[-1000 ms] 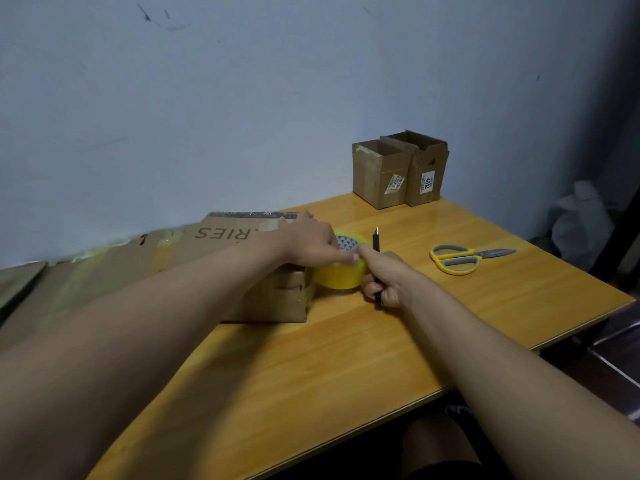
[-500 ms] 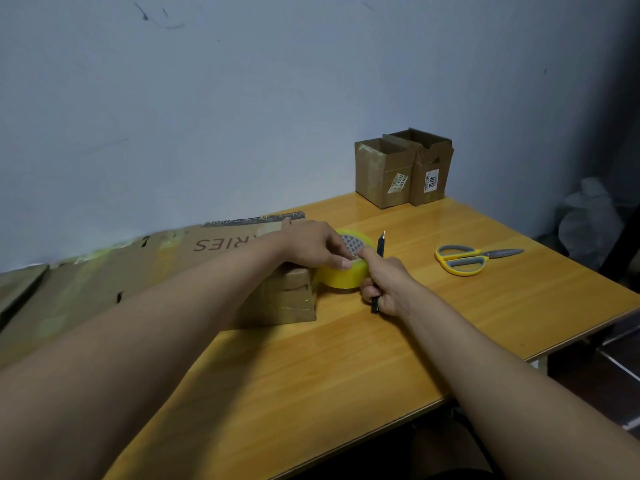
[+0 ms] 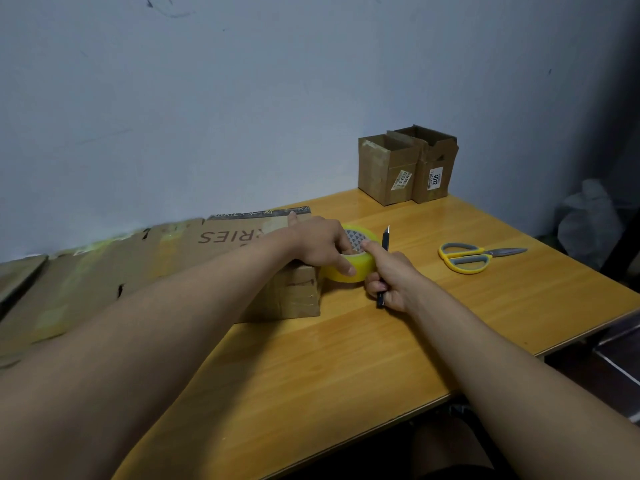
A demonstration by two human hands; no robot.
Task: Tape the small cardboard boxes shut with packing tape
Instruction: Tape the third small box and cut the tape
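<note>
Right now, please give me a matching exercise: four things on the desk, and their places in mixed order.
Things:
1. tape roll
2. scissors
3. two small boxes
4. knife

Places:
A. at the wall, open on top
B. gripped in the right hand
C. under the left hand, beside the closed box
D. lying alone on the table, to the right

Pairs: 1-C, 2-D, 3-A, 4-B

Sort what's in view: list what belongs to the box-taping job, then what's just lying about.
In use:
yellow tape roll, gripped by left hand
utility knife in right hand
box being taped
two open small boxes

Lying about:
scissors
flattened cardboard
</note>
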